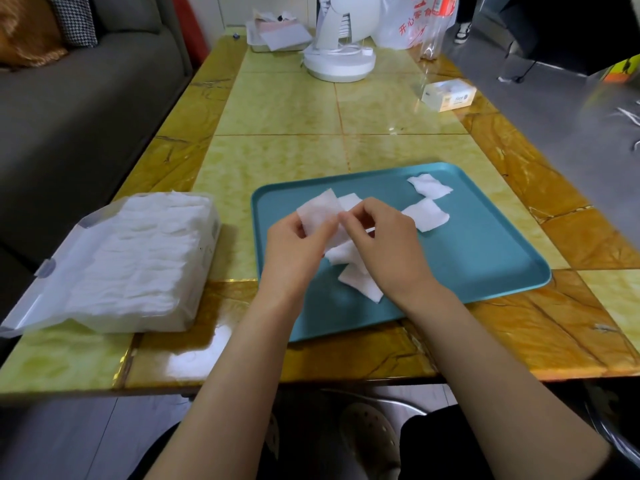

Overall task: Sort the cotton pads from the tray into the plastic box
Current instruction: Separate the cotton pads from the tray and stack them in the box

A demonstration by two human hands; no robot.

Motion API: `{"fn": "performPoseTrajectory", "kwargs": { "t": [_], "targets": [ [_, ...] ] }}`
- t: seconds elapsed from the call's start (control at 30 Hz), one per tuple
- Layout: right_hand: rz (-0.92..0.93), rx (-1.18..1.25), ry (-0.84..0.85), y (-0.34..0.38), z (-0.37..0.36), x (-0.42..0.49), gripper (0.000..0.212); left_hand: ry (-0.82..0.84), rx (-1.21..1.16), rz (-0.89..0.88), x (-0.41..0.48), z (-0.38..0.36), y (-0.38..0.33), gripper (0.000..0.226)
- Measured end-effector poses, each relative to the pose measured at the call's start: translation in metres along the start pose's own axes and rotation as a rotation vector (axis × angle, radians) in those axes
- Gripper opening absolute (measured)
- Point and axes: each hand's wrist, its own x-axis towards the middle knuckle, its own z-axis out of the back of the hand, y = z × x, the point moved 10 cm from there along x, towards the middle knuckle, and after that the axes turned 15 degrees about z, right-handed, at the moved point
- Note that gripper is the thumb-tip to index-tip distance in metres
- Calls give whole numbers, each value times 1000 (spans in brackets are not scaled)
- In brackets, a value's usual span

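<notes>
Loose pads (360, 284) half-hidden under left hand (294, 244) and right hand (384, 244), both pinching one cotton pad (318, 209) over teal tray (485, 258), plastic box (138, 258) beside.

On the glossy yellow-and-amber tiled table (277, 109), a white round fan base (339, 64) stands at the far edge, a red-printed white plastic bag (403, 27) at the far right corner, and a small white carton (448, 95) near the right edge.
</notes>
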Motion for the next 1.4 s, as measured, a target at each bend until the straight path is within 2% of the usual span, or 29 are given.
{"fn": "performPoseTrajectory", "kwargs": {
  "t": [0.13, 0.2, 0.27, 0.33, 0.4, 0.5, 0.6, 0.7, 0.77, 0.9, 0.97, 1.1, 1.17, 1.27, 1.4],
  "targets": [
    [-65, 80, -14, -8, -1, 0, 12, -119, 27, -38, 5, 19, 4, 14],
    [-52, 3, 108, -15, -10, -1, 3, -185, 68, -84, 5, 30, 1, 11],
    [-51, -170, 319, -25, -24, -7, 25, -224, 107, -112, 6, 37, 2, 17],
    [-21, -341, 435, -31, -30, -11, 39, -243, 125, -121, 6, 40, 3, 17],
    [0, -419, 420, -28, -26, -10, 33, -235, 129, -120, 5, 39, 4, 17],
    [-25, -403, 323, -26, -17, -5, 20, -235, 177, -132, 4, 38, 2, 16],
    [-12, -381, 238, -22, -9, -3, 23, -239, 215, -140, 2, 40, -2, 16],
    [-26, -256, 164, -22, -2, -1, 30, -251, 233, -138, 2, 44, -5, 17],
    [-42, -88, 48, -21, 6, 2, 26, -268, 237, -121, 4, 48, -4, 20],
    [-114, 200, -122, -21, 18, 6, 19, -294, 222, -103, 9, 52, -3, 41],
    [-220, 373, -109, -29, 11, 4, 20, -301, 210, -95, 11, 52, -2, 44],
    [-273, 394, -38, -32, -2, 0, 23, -288, 173, -88, 12, 51, -1, 29],
    [-318, 512, -36, -32, -10, -3, 20, -270, 180, -90, 14, 49, 0, 31],
    [-368, 741, 10, -23, -26, -5, 17, -135, 127, -74, 13, 36, 2, 19],
    [-347, 646, 28, -21, -29, -4, 23, 36, 64, -66, 8, 16, 2, 16]
  ]
}}
